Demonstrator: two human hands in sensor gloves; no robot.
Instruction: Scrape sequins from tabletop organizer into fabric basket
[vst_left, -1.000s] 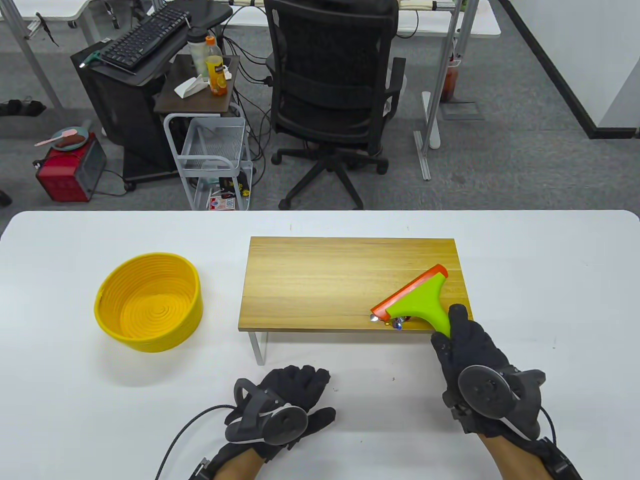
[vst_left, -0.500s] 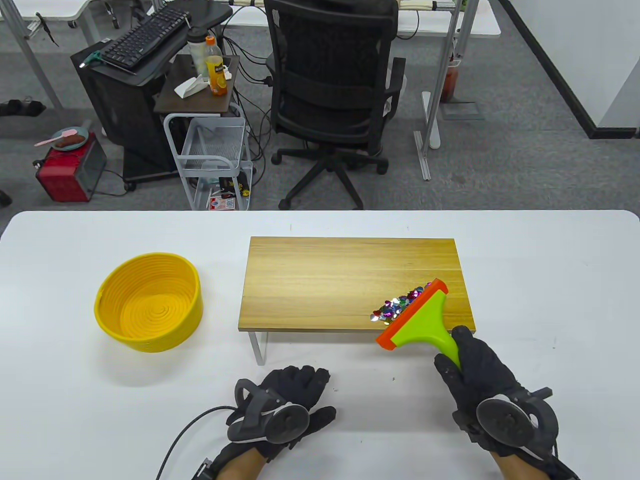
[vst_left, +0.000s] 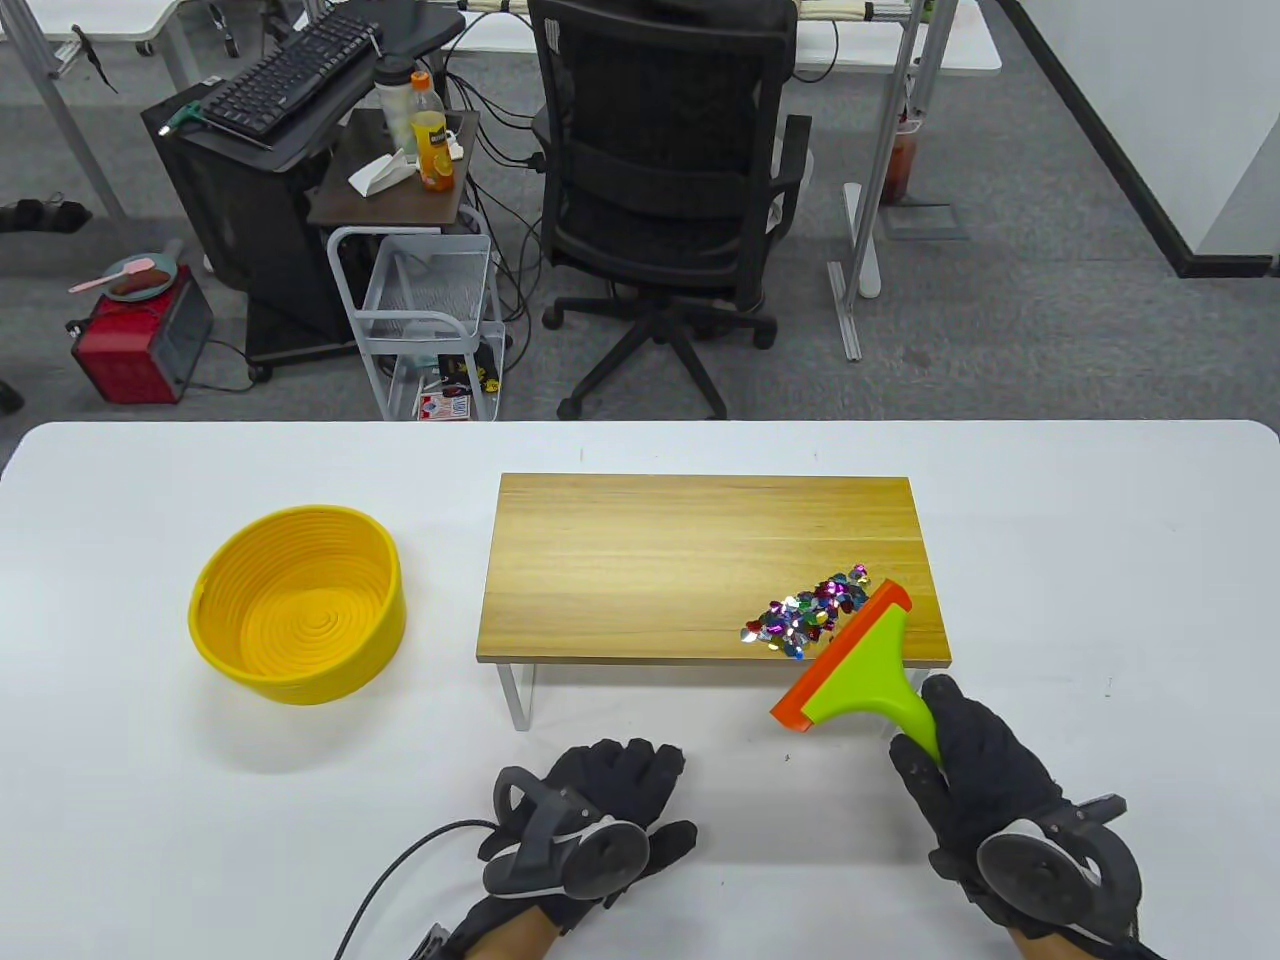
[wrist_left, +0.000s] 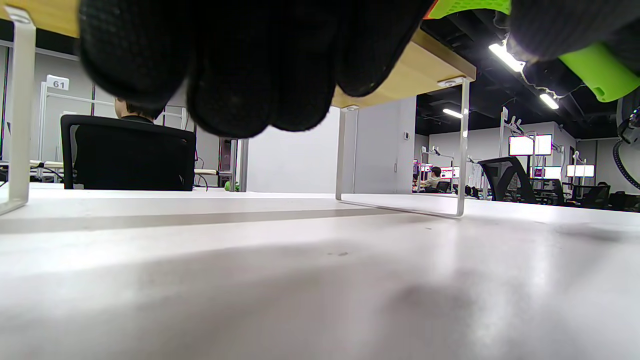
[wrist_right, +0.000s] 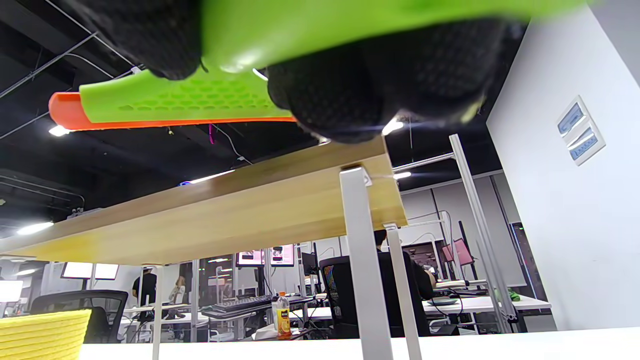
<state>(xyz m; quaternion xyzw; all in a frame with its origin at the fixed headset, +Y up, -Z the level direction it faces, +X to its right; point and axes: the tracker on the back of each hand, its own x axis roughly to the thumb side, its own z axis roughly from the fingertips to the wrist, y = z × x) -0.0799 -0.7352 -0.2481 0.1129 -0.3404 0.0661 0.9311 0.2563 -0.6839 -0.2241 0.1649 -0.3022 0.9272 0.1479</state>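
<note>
A pile of colourful sequins (vst_left: 810, 610) lies on the front right of the wooden tabletop organizer (vst_left: 650, 560). My right hand (vst_left: 975, 775) grips the handle of a green scraper (vst_left: 862, 670) with an orange blade; the blade hangs past the organizer's front right edge, just off the sequins. In the right wrist view the scraper (wrist_right: 200, 95) shows above the organizer's underside (wrist_right: 240, 215). The yellow fabric basket (vst_left: 297, 603) stands empty on the left. My left hand (vst_left: 600, 800) rests flat on the table in front of the organizer, holding nothing.
The organizer stands on white metal legs (vst_left: 515, 695) on the white table (vst_left: 150, 800). A black cable (vst_left: 400, 880) trails from my left wrist. Beyond the table's far edge stand an office chair (vst_left: 665, 190) and a wire cart (vst_left: 425, 320).
My right hand pulled the scraper back toward me and right, off the sequins, uncovering the pile. My left hand shifted slightly right.
</note>
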